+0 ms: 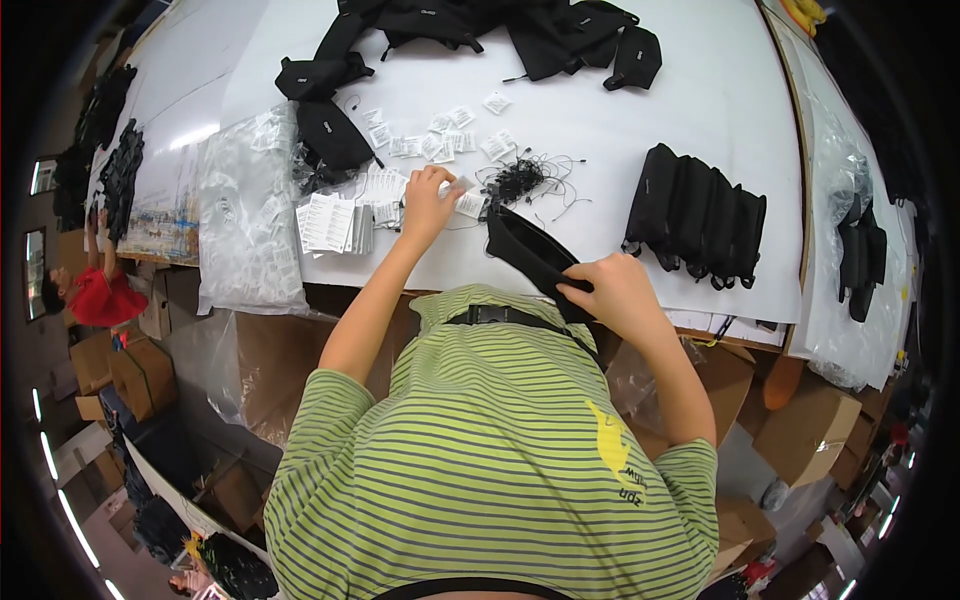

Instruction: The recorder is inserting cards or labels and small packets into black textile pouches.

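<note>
My right hand (615,292) grips the edge of a black fabric pouch (535,252), whose mouth gapes open near the table's front edge. To its left, my left hand (428,208) pinches a small white packet (460,186) between thumb and fingers. Just beyond lies a tangle of thin black cords (518,180). Other small white packets (440,145) are scattered farther back. Beside my left wrist sits a stack of printed white cards (330,224).
A large clear plastic bag (252,215) of small white packets lies at the left. Black pouches (335,135) curve around the table's far side, and a row of several black pouches (695,215) stands at the right. Cardboard boxes (800,430) are on the floor. A person in red (105,295) is far left.
</note>
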### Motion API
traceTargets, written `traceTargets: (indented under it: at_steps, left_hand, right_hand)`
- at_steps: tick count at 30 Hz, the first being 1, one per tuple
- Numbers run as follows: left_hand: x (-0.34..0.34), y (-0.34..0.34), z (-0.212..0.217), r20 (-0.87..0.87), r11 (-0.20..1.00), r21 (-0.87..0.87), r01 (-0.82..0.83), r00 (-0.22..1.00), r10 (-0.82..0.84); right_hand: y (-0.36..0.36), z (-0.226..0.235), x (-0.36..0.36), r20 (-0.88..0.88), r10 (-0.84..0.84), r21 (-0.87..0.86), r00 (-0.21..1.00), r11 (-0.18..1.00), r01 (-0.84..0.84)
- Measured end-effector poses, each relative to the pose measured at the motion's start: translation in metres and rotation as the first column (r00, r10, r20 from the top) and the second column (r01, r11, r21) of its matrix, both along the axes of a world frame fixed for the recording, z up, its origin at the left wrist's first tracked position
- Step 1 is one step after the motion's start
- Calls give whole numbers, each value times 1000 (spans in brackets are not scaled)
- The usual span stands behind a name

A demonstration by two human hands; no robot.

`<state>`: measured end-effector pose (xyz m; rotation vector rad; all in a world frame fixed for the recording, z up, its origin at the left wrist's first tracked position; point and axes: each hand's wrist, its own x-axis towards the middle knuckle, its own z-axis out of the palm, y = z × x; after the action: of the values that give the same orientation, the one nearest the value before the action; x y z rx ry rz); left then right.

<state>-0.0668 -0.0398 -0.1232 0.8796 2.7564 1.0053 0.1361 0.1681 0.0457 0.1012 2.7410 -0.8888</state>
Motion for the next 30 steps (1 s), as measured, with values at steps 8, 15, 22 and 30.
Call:
traceTargets:
  at_steps: [8, 15, 22, 30]
  left_hand:
    - [48, 27, 146, -270, 880, 88, 467, 861, -430]
    - [63, 15, 101, 650, 673, 667, -319, 691, -316]
    - [70, 33, 111, 830, 352, 394, -849, 164, -533]
    - [77, 31, 148, 843, 570, 531, -627, 322, -431]
  right_hand:
    - [-8, -8, -10, -156, 73, 241, 985, 970, -34]
    - [-22, 9, -15, -418, -180, -75, 890, 984, 164]
    - [-37, 6, -6, -273, -553, -443, 787, 799, 407]
    - [-29, -27, -4, -156, -586, -834, 795, 510, 212]
